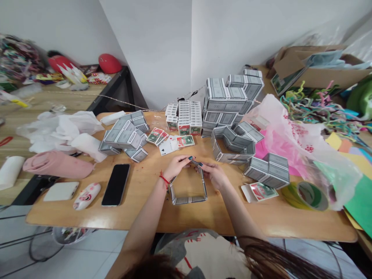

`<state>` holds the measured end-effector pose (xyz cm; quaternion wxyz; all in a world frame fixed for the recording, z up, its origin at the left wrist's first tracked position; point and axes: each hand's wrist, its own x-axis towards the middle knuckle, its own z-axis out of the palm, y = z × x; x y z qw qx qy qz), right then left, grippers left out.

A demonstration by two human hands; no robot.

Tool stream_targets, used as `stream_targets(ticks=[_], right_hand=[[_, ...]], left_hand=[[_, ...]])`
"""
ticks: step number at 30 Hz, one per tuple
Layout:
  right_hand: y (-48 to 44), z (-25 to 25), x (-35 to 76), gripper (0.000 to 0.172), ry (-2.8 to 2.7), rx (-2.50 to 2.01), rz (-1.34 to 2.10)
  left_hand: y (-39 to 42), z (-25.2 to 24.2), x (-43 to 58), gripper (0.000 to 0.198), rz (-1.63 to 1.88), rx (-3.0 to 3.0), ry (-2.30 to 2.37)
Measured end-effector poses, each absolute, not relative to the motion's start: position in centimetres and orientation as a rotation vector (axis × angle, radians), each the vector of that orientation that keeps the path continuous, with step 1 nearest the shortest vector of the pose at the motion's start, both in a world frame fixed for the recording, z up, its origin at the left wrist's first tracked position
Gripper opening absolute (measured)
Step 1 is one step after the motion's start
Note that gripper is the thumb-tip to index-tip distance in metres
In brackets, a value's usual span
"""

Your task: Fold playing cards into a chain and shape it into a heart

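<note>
A frame of joined grey patterned playing cards [189, 200] stands on the wooden table in front of me, its middle open. My left hand [178, 166] pinches the far edge of the frame, near its top corner. Just beside it, my right hand [213, 174] grips the same far edge from the right, thumb and fingers pressed on the cards. The fingertips of both hands nearly meet there. Loose playing cards [168, 145] and red and green card boxes [185, 141] lie beyond my hands.
Folded-card structures stand at the left [124, 133], back right [223, 100] and right [232, 143]. Rows of card packs [184, 116] stand behind. A phone [116, 185], a mouse-shaped item [86, 196], green-yellow tape [305, 195] and plastic bags [290, 135] lie around.
</note>
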<state>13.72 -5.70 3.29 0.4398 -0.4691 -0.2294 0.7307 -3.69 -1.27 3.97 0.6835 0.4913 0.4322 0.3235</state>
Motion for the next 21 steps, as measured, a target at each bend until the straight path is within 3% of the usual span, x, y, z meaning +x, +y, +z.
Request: stream_targets(ticks=[12, 21], right_hand=[[-5.7, 3.4, 13.8, 0.025, -0.534, -1.033, 1.843], [-5.8, 1.8, 14.7, 0.016, -0.302, -0.975, 1.718]], left_hand=[[-0.4, 5.0, -3.9, 0.036, 0.712, 1.336, 0.962], [-3.0, 5.5, -9.3, 0.045, 0.823, 1.163, 1.081]])
